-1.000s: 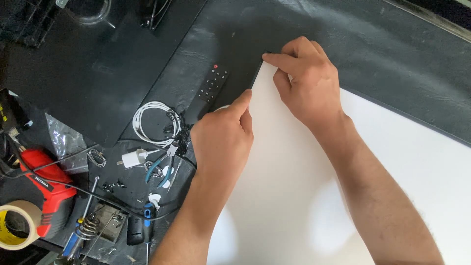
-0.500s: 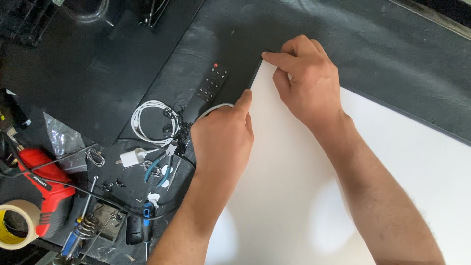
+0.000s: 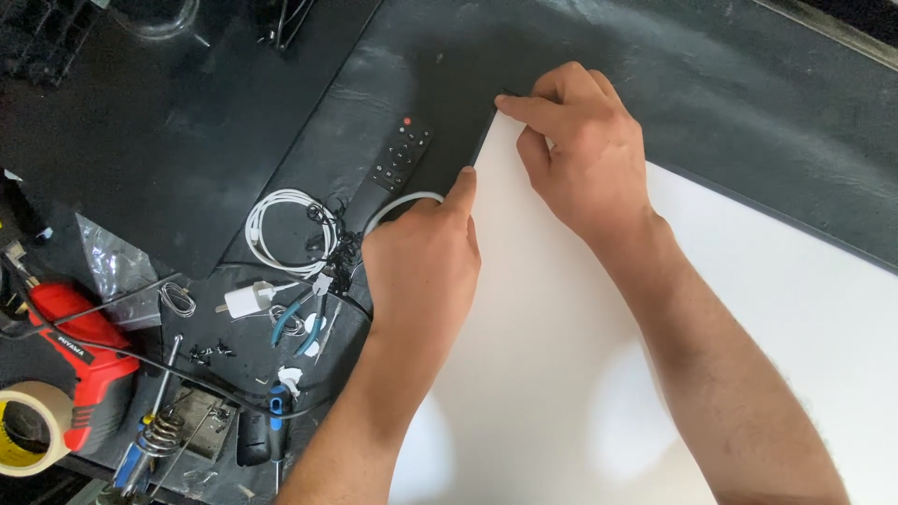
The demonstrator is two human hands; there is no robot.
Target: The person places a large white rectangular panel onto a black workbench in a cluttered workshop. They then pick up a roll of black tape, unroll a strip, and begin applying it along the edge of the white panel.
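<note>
White sheet: a large, smooth white sheet fills the lower right of the frame, its pointed corner near the upper middle, lying on a dark panel.
Right hand grip: the right hand is curled over that corner, forefinger and thumb pinching the very tip; what lies under the fingers is hidden.
Left hand grip: the left hand lies flat and unclenched, grasping nothing, its forefinger pressing on the sheet's left edge just below the corner.
Progress, as I judge it: the sheet looks flat and seated over most of its visible area; only the corner and the left edge are under the fingers, so the work seems confined to that corner. Whether the corner is being lifted or pressed down I cannot tell.
Just beside the left hand: a slim black remote control and a coiled white cable.
Further left on the bench: a white plug adapter, blue-handled pliers, small dark screws.
Lower left of the frame: a red power tool, a roll of tape, a soldering iron in its coil stand.
Bench: a dark bench, bare at upper left.
</note>
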